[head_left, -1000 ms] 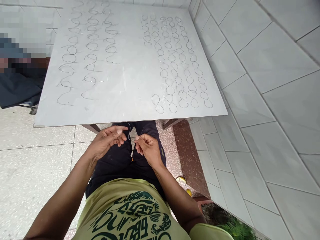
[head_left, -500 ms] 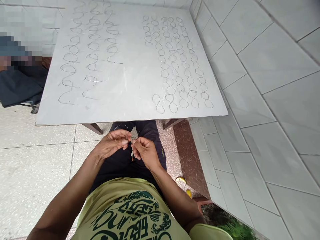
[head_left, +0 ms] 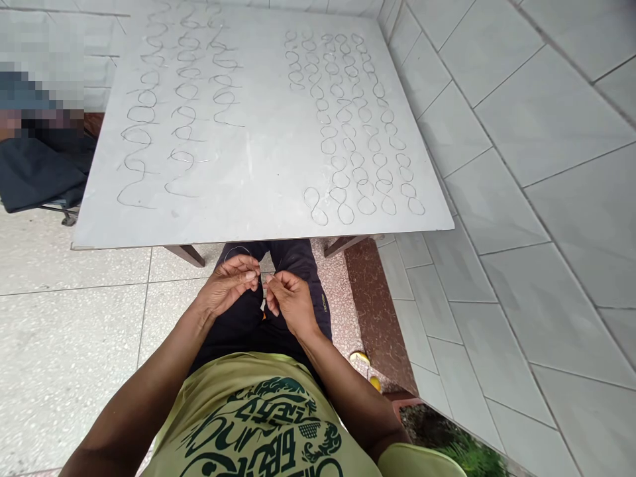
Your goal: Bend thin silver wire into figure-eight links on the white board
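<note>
Over my lap, my left hand (head_left: 232, 283) pinches a thin wire (head_left: 237, 248), whose curved loop rises above the fingers. Close beside it, my right hand (head_left: 288, 295) has thumb and fingertips pressed together at the wire's other side; the piece between the fingertips is too fine to follow. Beyond both hands is a white table (head_left: 263, 192). Rows of figure-eight wires (head_left: 340, 205) lie on its right part. On the left part lie columns of open, curved wire pieces (head_left: 134, 136).
A tiled wall (head_left: 497, 172) runs along the table's right side. At the left edge, dark cloth (head_left: 40, 169) lies over a seat beside a blurred person. Table legs (head_left: 186, 255) stand just ahead of my knees. Yellow items (head_left: 360, 358) lie on the floor at right.
My left hand has tilted slightly and the wire loop has sunk lower behind its fingers. The fingertips of my two hands are a little farther apart.
</note>
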Demonstrator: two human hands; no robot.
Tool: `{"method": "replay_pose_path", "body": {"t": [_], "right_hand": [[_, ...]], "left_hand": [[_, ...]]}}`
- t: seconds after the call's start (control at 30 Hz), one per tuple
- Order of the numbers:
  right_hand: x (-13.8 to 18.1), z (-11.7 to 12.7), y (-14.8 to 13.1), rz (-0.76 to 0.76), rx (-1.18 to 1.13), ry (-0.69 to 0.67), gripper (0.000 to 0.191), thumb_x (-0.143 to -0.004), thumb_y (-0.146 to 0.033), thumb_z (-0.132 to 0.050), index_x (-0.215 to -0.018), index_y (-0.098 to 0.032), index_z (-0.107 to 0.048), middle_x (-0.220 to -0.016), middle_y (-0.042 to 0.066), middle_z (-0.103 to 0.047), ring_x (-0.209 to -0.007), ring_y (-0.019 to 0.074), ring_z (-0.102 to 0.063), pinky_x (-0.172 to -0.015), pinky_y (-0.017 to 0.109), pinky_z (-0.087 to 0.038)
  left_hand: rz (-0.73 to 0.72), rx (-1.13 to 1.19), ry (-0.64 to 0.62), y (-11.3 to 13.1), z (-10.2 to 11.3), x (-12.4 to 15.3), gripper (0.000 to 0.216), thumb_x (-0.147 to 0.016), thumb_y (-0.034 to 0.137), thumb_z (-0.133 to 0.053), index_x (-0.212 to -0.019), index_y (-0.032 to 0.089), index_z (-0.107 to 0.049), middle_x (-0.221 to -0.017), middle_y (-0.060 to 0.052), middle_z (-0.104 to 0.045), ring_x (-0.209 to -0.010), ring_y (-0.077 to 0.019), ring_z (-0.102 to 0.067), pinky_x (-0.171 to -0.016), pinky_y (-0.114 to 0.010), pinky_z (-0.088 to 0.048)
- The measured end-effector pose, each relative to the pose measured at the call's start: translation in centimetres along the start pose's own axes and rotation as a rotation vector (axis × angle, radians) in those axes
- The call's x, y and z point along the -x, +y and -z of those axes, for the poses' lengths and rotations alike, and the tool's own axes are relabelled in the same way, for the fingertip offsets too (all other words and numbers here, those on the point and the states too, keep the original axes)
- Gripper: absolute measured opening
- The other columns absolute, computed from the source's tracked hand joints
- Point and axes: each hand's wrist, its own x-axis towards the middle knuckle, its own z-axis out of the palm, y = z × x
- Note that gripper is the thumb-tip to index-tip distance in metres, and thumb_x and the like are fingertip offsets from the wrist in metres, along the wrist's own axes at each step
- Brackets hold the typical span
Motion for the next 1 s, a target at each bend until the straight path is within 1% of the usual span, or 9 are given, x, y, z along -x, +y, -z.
{"method": "replay_pose_path", "body": {"t": [0.17,0.23,0.3,0.4,0.47,0.53,0.6,0.83,1.0], "right_hand": [[0.2,0.4,-1.0,0.092,0.132,0.090,0.033,-0.091,-0.045,-0.069,-0.071,-0.019,-0.062,-0.055,-0.005,-0.057,-0.040,0.0066,-0.045,-0.037,0.019,-0.032],[0.3,0.4,-1.3,0.102,0.138,0.094,0.033,-0.091,-0.045,-0.069,-0.070,-0.019,-0.062,-0.054,-0.005,-0.057,-0.040,0.0067,-0.045,-0.038,0.019,-0.033],[0.4,0.3,-1.3,0.095,0.128,0.081,0.033,-0.091,-0.045,-0.069,-0.071,-0.019,-0.062,-0.054,-0.005,-0.057,-0.039,0.0067,-0.045,-0.038,0.020,-0.032],[0.7,-0.1,-0.9,0.081,0.109,0.047,0.034,-0.091,-0.044,-0.069,-0.070,-0.019,-0.062,-0.053,-0.005,-0.057,-0.038,0.0066,-0.044,-0.036,0.019,-0.031],[0.9,-0.3,-0.5,0.067,0.086,0.030,0.034,-0.091,-0.044,-0.069,-0.069,-0.019,-0.062,-0.053,-0.005,-0.057,-0.038,0.0064,-0.044,-0.035,0.019,-0.030],[1.0,-0.4,-0.1,0.047,0.051,0.025,0.034,-0.091,-0.044,-0.070,-0.069,-0.018,-0.062,-0.052,-0.005,-0.057,-0.037,0.0064,-0.044,-0.034,0.019,-0.030],[1.1,-0.3,0.1,0.031,0.015,0.025,0.034,-0.090,-0.044,-0.071,-0.069,-0.018,-0.063,-0.053,-0.005,-0.057,-0.037,0.0065,-0.044,-0.033,0.018,-0.030],[0.9,-0.1,0.4,-0.013,-0.058,0.045,0.032,-0.087,-0.045,-0.073,-0.073,-0.018,-0.066,-0.055,-0.004,-0.059,-0.039,0.0074,-0.047,-0.033,0.019,-0.031],[1.1,-0.4,0.2,-0.010,-0.020,0.039,0.034,-0.087,-0.047,-0.073,-0.071,-0.018,-0.064,-0.054,-0.004,-0.059,-0.038,0.0072,-0.046,-0.034,0.019,-0.031]], "left_hand": [[0.024,-0.057,-0.083,1.3,-0.5,1.3,0.060,-0.084,0.021,-0.081,-0.141,0.018,-0.063,-0.131,-0.016,-0.067,-0.112,-0.0250,-0.066,-0.091,-0.034,-0.055],[-0.009,-0.036,-0.065,1.7,-1.1,1.7,0.059,-0.091,0.033,-0.075,-0.145,0.017,-0.059,-0.138,-0.019,-0.064,-0.123,-0.0292,-0.061,-0.100,-0.039,-0.052],[-0.044,0.024,-0.012,1.8,-1.8,1.8,0.055,-0.098,0.048,-0.063,-0.142,0.016,-0.062,-0.139,-0.019,-0.063,-0.128,-0.0303,-0.059,-0.104,-0.042,-0.050],[-0.086,0.103,0.072,1.7,-2.9,1.3,0.054,-0.101,0.058,-0.051,-0.131,0.016,-0.068,-0.126,-0.016,-0.070,-0.119,-0.0269,-0.063,-0.102,-0.040,-0.052],[-0.123,0.120,0.101,1.7,-3.5,0.8,0.048,-0.100,0.057,-0.054,-0.118,0.017,-0.072,-0.107,-0.012,-0.073,-0.103,-0.0230,-0.067,-0.093,-0.036,-0.055],[-0.159,0.120,0.118,1.7,-4.0,0.4,0.041,-0.098,0.056,-0.059,-0.104,0.017,-0.073,-0.090,-0.008,-0.070,-0.086,-0.0194,-0.066,-0.081,-0.032,-0.056],[-0.174,0.107,0.133,1.9,-4.2,0.2,0.040,-0.097,0.056,-0.061,-0.095,0.017,-0.071,-0.081,-0.005,-0.065,-0.076,-0.0174,-0.063,-0.075,-0.031,-0.055],[-0.150,0.044,0.227,2.2,-4.4,0.7,0.046,-0.095,0.063,-0.059,-0.083,0.019,-0.065,-0.069,-0.002,-0.059,-0.067,-0.0170,-0.059,-0.075,-0.034,-0.055],[-0.202,0.033,0.282,2.2,-4.4,1.1,0.049,-0.094,0.066,-0.058,-0.082,0.019,-0.066,-0.074,-0.004,-0.063,-0.075,-0.0191,-0.065,-0.081,-0.036,-0.056]]}}
